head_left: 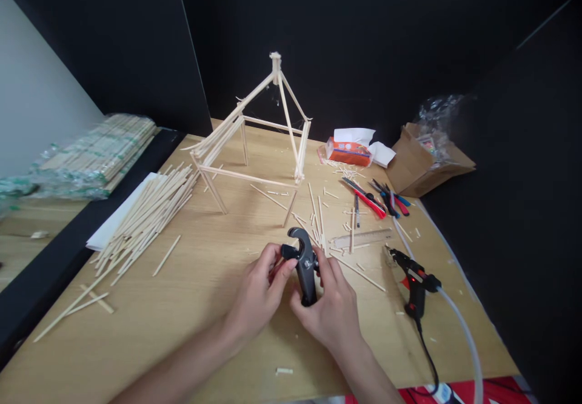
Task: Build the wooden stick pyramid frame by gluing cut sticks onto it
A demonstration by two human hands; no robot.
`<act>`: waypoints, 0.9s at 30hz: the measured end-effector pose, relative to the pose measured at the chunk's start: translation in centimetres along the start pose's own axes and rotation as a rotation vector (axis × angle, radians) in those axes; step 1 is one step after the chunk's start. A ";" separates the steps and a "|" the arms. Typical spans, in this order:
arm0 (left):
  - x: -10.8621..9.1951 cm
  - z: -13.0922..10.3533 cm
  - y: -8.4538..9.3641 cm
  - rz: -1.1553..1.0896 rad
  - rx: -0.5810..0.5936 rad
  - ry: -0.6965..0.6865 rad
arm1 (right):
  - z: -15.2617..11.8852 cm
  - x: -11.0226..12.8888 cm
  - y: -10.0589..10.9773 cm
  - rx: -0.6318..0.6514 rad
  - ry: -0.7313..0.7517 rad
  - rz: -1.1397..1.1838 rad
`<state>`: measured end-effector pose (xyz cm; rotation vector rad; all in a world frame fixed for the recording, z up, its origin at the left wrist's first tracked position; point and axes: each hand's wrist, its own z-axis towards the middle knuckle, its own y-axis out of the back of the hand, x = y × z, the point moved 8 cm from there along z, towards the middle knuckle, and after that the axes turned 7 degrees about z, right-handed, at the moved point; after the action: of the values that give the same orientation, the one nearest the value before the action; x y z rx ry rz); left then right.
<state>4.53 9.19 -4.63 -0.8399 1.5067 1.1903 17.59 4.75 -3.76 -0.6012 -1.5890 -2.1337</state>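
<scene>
Both hands hold a black clamp-like tool [306,270] with a curved hook at its top, above the middle of the table. The fingers of my left hand [261,286] pinch the small black part on the tool's left side. My right hand [331,301] grips the body from the right, thumb near its lower end. Just beyond stands a house-shaped frame of thin wooden sticks [250,178], with four legs and sloping bars that meet at a short post on top.
Loose sticks [150,216] lie on white paper at the left, near bagged sticks [104,149]. At the right are a glue gun [414,279] with its cord, a ruler [364,237], a red cutter [370,202], pliers [393,201], an orange packet [349,152] and a cardboard box [411,164].
</scene>
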 end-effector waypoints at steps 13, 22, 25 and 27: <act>0.1 0.1 0.1 0.022 -0.021 -0.011 | 0.2 -0.1 -0.5 -0.010 0.035 -0.012; 0.1 0.0 0.1 0.085 -0.039 -0.015 | -0.1 -0.5 -0.6 -0.026 0.025 -0.046; 0.2 0.0 0.1 0.078 -0.046 -0.016 | 0.0 -0.2 -0.6 -0.045 0.054 -0.034; 0.2 0.1 0.2 0.070 -0.056 -0.019 | 0.0 -0.2 -0.7 -0.049 0.066 -0.028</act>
<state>4.31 9.33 -4.81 -0.8157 1.5039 1.2936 17.33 4.94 -4.39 -0.5214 -1.5225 -2.1951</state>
